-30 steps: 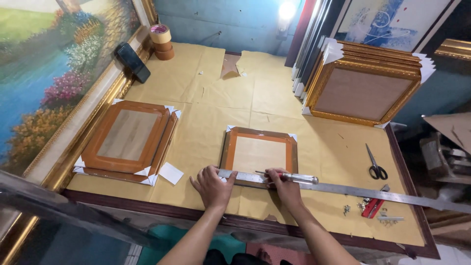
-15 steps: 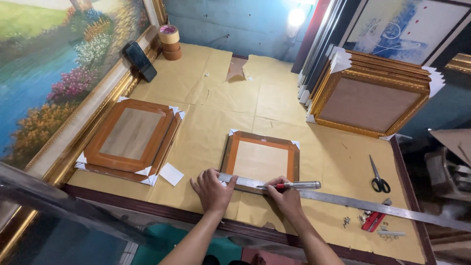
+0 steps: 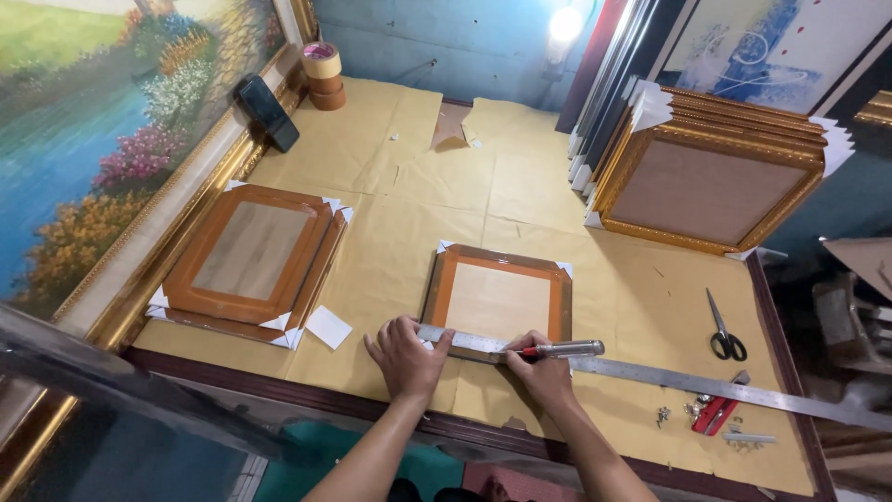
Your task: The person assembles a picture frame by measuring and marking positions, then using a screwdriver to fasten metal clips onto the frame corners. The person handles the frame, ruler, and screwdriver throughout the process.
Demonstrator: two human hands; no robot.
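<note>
Across the frame (image 3: pixel 500 299), left hand (image 3: pixel 406 355) presses ruler (image 3: pixel 669 378); right hand (image 3: pixel 542 374) grips knife (image 3: pixel 560 350).

Long steel ruler (image 3: pixel 650 375): bare metal, smooth, shiny. Small orange-brown wood frame (image 3: pixel 499 299): semi-gloss. Tan kraft paper table cover (image 3: pixel 409 232): matt, creased.

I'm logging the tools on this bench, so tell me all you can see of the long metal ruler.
The long metal ruler is a thin, flat strip of silvery steel, lying flat on the brown paper table cover. It runs from the near edge of the small wooden frame rightward, slightly toward the viewer, past the table's right edge. The left hand presses its left end down; the right hand holds a silver-bodied knife against its edge.
</note>
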